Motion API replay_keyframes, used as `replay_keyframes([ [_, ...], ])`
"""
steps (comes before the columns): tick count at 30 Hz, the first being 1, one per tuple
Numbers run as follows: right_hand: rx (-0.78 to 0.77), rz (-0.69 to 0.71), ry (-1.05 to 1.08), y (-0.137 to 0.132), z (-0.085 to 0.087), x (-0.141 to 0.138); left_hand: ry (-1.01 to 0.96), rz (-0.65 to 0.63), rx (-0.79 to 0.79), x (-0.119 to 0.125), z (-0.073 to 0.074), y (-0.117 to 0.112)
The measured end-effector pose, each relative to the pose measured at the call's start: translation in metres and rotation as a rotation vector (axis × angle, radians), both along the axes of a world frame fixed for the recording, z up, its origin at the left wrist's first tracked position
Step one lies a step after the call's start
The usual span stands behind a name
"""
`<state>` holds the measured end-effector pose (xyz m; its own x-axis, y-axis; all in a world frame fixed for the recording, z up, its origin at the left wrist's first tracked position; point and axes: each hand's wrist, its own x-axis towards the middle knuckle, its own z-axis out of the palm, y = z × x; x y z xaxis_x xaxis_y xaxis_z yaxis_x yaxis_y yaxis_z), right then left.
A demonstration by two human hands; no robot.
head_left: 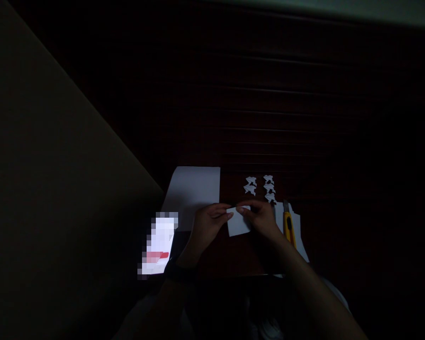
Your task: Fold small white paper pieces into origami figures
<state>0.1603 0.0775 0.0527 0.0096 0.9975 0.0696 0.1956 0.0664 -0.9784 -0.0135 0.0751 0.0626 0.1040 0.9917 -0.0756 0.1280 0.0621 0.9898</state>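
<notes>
A small white piece of paper point(238, 223) lies on the dark wooden table point(233, 141) between my hands. My left hand point(208, 225) pinches its upper left edge with thumb and fingers closed. My right hand point(260, 218) grips the upper right edge the same way. Just beyond the hands, several small folded white paper figures point(260, 188) stand in two short rows.
A larger white sheet point(194, 189) lies at the left behind my left hand. A yellow utility knife point(288, 226) rests on another white sheet point(297, 231) at the right. A lit screen point(159, 243) glows at the lower left. The room is very dark.
</notes>
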Motion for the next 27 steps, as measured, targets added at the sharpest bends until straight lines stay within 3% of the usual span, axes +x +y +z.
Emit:
replay_keyframes([
  [27,-0.025,-0.017,-0.028,0.0007,-0.0012,0.0001,-0.038,-0.008,-0.021,0.0007,-0.0003,-0.0004],
])
